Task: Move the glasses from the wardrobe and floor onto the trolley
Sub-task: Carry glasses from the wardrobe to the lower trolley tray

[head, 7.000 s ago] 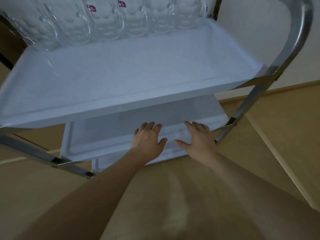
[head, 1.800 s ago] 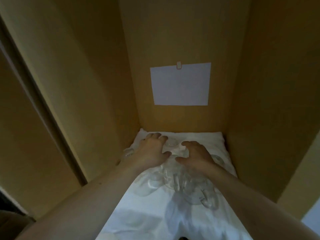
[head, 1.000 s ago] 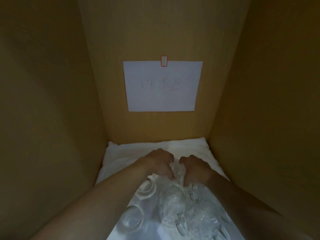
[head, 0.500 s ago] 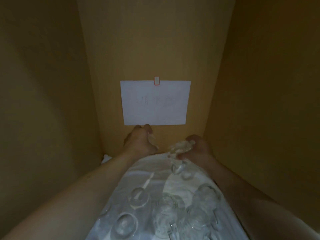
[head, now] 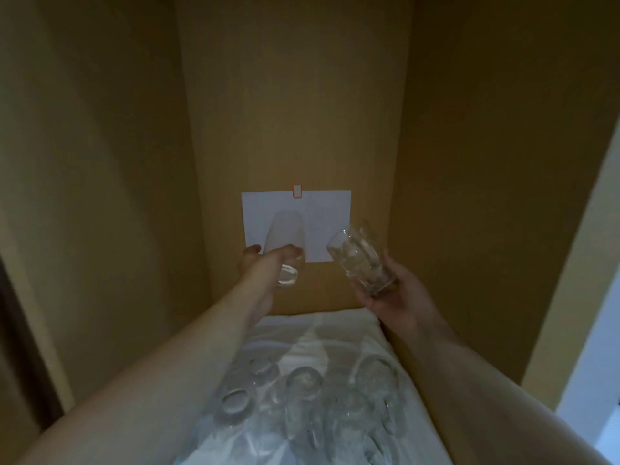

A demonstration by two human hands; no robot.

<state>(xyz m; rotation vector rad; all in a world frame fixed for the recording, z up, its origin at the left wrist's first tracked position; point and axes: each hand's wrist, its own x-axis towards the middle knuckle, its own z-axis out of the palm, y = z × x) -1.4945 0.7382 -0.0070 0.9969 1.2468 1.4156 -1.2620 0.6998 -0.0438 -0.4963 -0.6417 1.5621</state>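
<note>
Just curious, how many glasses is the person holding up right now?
2: a smooth clear glass in the left hand, a patterned clear glass in the right hand.

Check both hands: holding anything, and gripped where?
Left hand grips a smooth glass near its base; right hand holds a patterned glass around its base.

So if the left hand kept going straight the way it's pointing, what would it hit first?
Probably the white paper sheet on the wardrobe's back panel: the left hand, holding a smooth glass, points there. Depth is unclear.
</note>
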